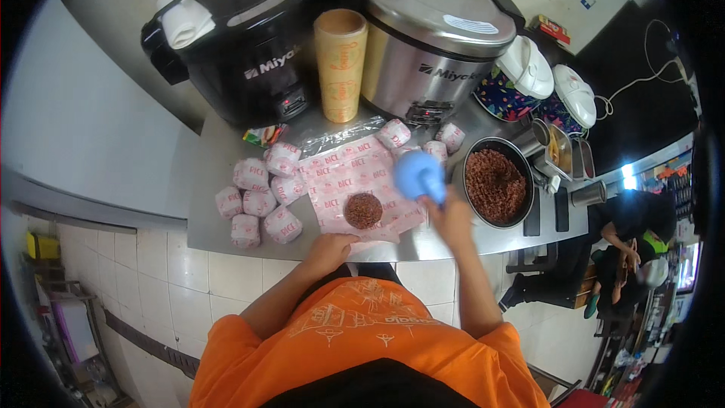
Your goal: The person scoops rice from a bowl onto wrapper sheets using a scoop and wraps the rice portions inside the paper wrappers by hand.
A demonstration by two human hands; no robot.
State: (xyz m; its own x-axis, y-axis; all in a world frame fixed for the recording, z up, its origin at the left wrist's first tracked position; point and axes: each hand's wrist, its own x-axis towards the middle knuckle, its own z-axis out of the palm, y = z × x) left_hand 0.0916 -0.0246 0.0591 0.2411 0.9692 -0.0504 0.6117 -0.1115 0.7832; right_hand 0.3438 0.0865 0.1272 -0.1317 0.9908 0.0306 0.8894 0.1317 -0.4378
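Observation:
A blue plastic scoop (418, 175), blurred, is gripped by its handle in my right hand (451, 220), above the right side of the printed wrapping paper (334, 181). On the paper sits a round, flat-topped mound of reddish-brown cooked rice (363, 211). My left hand (328, 254) is at the paper's near edge, holding it with the fingertips. To the right stands a round pot (465, 192) with more of the brown rice (494, 186), hollowed at the top. Several wrapped rice portions (259, 202) are gathered left of the paper, and others (393, 134) lie behind it.
Two large rice cookers, one black (243, 51) and one steel (430, 62), back the metal table (207, 153). Between them stands an upright roll (341, 68). Farther right are patterned containers (512, 90), metal food pans (558, 150) and a steel cup (589, 195). Other people (628, 255) are at right.

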